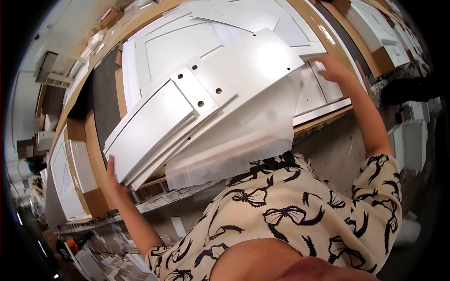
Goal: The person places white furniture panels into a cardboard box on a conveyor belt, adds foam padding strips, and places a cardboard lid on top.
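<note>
White panels (150,126), worn bench (161,201), grey floor (333,161)

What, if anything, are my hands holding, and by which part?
The left hand holds the white panels by their left end; the right hand is open near their right corner, apparently holding nothing.

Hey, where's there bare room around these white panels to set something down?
The dark strip left of the white panels, edged by cardboard, looks bare. So does most of the floor between the shirt and right arm. It's crowded between the left hand and right hand, where panels overlap.
</note>
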Tool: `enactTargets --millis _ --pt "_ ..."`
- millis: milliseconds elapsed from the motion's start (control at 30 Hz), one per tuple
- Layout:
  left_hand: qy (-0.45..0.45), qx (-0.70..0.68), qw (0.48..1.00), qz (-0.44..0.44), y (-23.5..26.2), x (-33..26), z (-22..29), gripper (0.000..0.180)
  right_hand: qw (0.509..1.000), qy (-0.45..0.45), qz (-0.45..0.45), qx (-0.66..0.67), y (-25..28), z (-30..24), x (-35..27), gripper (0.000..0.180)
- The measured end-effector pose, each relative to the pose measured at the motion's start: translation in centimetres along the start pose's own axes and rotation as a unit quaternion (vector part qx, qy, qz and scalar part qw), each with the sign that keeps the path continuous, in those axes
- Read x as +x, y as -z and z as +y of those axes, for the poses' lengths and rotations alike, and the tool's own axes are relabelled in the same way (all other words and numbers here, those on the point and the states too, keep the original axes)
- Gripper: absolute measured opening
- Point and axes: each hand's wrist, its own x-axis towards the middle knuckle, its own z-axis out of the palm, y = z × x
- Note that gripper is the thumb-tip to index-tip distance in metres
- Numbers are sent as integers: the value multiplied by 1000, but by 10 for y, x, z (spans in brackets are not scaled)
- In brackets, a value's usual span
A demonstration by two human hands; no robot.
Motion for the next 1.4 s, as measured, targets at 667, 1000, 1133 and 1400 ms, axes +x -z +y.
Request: enactTargets --millis 667,1000,1133,1400 --pt "-49 2 999 -20 -1 -10 5 43 957 -70 167 227 11 -58 29 75" --pt "76 100 982 -143 -75 -2 2 51 941 -208 81 252 1 48 -48 85" --pt "129 62 974 -175 -63 4 -28 52 944 -204 37 255 -7 43 -35 80" --pt "138 36 978 -150 -56 17 -37 51 949 -110 88 281 -30 7 -15 52"
